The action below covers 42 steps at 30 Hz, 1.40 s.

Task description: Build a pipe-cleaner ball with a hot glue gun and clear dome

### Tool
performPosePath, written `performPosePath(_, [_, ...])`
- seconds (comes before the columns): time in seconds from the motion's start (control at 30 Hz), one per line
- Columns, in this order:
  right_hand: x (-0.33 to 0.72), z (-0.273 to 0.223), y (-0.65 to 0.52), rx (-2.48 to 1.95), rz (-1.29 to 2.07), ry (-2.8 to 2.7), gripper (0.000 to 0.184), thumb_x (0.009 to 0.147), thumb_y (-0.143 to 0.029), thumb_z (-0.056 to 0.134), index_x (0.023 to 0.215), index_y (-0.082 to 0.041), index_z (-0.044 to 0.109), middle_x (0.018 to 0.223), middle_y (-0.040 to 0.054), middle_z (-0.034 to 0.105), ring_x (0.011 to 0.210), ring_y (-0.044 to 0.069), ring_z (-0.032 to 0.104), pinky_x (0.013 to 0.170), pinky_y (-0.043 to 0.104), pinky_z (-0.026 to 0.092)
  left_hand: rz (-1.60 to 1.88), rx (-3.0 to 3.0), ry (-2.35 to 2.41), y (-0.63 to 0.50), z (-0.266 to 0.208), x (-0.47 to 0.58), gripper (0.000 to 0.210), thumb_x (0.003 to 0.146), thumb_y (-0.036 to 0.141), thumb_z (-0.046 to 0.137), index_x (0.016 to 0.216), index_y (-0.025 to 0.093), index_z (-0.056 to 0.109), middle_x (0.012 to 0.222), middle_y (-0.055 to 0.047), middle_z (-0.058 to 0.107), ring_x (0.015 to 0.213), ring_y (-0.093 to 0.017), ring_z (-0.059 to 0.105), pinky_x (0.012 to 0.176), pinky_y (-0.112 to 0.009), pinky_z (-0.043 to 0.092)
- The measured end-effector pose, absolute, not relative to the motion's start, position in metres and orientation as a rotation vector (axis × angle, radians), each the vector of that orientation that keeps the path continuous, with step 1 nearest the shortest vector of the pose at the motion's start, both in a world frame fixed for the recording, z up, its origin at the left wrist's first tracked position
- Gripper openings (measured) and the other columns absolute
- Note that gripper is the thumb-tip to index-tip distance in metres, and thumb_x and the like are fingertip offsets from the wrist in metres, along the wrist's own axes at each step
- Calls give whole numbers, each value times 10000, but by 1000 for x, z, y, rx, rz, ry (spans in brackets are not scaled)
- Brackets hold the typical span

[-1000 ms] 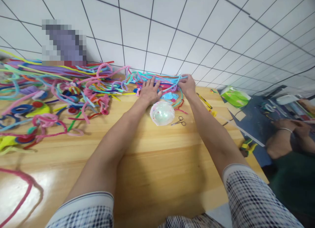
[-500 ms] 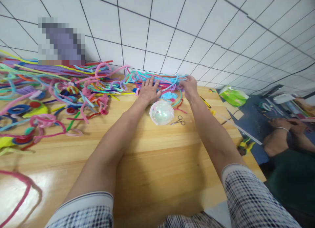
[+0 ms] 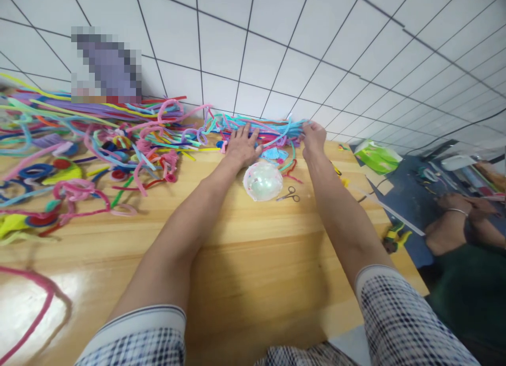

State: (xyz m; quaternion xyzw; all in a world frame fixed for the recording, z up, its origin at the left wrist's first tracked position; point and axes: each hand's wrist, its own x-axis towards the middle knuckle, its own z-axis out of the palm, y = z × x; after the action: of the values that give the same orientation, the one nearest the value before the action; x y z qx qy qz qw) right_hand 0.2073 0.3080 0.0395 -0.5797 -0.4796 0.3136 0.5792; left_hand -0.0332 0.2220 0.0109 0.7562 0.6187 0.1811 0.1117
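My left hand [image 3: 242, 144] lies with fingers spread on a bundle of pipe cleaners [image 3: 276, 127], mostly blue with some pink and purple, along the wall. At the bundle's right end, my right hand [image 3: 314, 138] is closed with finger and thumb on the tips of blue pipe cleaners [image 3: 297, 126]. How many it grips is hidden. Just in front of my left hand sits a shiny, whitish translucent ball [image 3: 263, 181]. Small scissors [image 3: 289, 195] lie to the right of the ball. A light blue fuzzy piece [image 3: 274, 154] rests between my hands.
Loose and coiled pipe cleaners [image 3: 95, 139] cover the wooden table's [image 3: 253, 281] left side. Yellow-handled pliers [image 3: 395, 238] lie near the right edge, with a green packet [image 3: 378, 156] beyond. Another person's arms [image 3: 453, 218] are at a dark table on the right.
The view has shifted slightly, so the things on the table appear a little further right. My right hand has moved slightly right at the pipe cleaner tips; my left hand stays on the bundle.
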Motion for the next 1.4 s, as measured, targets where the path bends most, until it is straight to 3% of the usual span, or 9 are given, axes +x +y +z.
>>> performPosePath(0.2, [237,59,322,-1332,554,-1093,178,972,-383,684,885,-248,608,894,2,744,742,133,685,560,218,494,512,2224,1837,222,12,-33,766,1091,490,421,1778,158,351,1886,-168,249,1739,-411,277,1423,-594,205])
performPosePath(0.33, [250,86,317,-1268,458,-951,60,999,-281,578,955,-246,599,979,30,770,676,110,638,518,216,416,512,2227,1847,223,10,-32,771,1090,504,411,1778,160,353,1889,-167,241,1739,-405,281,1427,-591,199])
performPosePath(0.47, [252,121,304,-1188,324,-901,132,1037,-203,439,1042,-261,557,1033,50,742,656,105,590,507,222,373,517,2224,1848,225,8,-33,778,1079,510,421,1776,170,360,1892,-154,236,1744,-398,273,1428,-602,197])
performPosePath(0.73, [237,194,234,-806,-33,-1156,206,1071,-334,457,1127,-284,649,1043,-17,688,656,75,618,580,248,391,547,2229,1838,225,8,-35,752,1090,496,414,1767,170,382,1882,-150,274,1731,-410,305,1423,-610,224])
performPosePath(0.97, [203,213,148,-606,186,-1271,77,997,-286,655,1014,-291,730,873,-22,762,606,104,640,514,261,441,861,2216,1716,221,12,-44,632,1101,426,470,1640,107,556,1804,-175,439,1703,-307,390,1429,-469,291])
performPosePath(1.07, [203,208,125,-787,218,-1347,93,1028,-455,675,1045,-373,715,950,-11,757,679,164,693,551,317,568,950,2243,1671,213,26,-47,513,1116,370,453,1523,138,661,1704,-149,582,1636,-243,490,1410,-424,337])
performPosePath(1.17, [204,200,107,-896,313,-1412,249,1039,-605,654,1091,-370,716,996,-1,744,741,172,727,622,323,625,1042,2259,1672,200,57,-48,441,1132,336,425,1410,175,727,1605,-120,677,1581,-219,546,1403,-408,347])
performPosePath(1.3, [197,186,80,-867,506,-1444,263,1016,-582,715,1064,-328,759,948,-11,737,727,122,717,636,256,601,1459,2039,1524,157,113,-32,409,1148,378,412,1311,211,748,1475,-96,757,1433,-226,658,1303,-386,470])
performPosePath(1.4, [193,177,61,-823,622,-1442,262,973,-590,779,1014,-330,779,902,-20,742,718,118,714,633,246,600,1445,1833,1232,96,138,-2,428,1143,478,406,1185,231,754,1330,-80,804,1287,-237,723,1163,-396,570])
